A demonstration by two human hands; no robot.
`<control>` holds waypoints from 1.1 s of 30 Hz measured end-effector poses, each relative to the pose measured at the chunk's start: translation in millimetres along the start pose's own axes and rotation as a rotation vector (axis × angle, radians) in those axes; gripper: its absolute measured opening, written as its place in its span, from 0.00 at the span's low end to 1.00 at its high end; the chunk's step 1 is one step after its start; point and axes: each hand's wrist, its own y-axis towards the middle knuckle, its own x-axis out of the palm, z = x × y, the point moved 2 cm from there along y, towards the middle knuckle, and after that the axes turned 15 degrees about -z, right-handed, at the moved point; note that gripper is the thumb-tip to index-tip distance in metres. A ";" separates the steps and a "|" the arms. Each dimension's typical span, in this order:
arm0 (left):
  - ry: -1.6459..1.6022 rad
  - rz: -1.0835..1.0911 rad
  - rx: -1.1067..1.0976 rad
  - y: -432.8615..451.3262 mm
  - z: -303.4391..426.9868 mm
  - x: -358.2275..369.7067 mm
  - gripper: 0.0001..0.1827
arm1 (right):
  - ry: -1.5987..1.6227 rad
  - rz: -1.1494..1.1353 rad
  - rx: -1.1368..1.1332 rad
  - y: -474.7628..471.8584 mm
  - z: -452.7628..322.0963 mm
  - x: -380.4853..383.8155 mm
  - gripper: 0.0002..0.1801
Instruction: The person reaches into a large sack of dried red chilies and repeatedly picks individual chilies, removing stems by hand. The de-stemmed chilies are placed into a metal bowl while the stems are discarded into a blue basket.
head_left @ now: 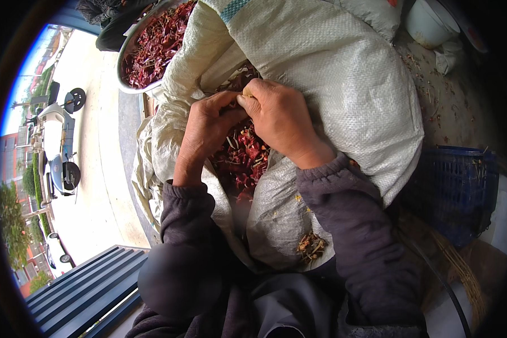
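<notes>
My left hand (211, 124) and my right hand (281, 116) meet fingertip to fingertip above the mouth of a white woven plastic sack (346, 80). Both have thumb and fingers drawn together; a small yellowish bit shows at the right fingertips, but whether either hand grips it is hidden. Below them, dried red chili peppers (247, 158) with pale stems fill the sack's opening. On a fold of the sack near my lap lies a clump of dry stems and caps (312, 247). More chili peppers may lie under my hands.
A metal basin (124, 82) heaped with dried red chilies (156, 46) stands at upper left, near a partly seen person (114, 31). At right are a blue plastic crate (458, 190) and a white bucket (431, 23). A scooter (59, 139) is parked outside, beyond a slatted metal panel (84, 291).
</notes>
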 end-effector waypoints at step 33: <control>0.659 0.140 0.274 1.7 4.6 11.8 0.09 | -0.405 -0.079 0.094 -8.6 -4.3 9.7 0.05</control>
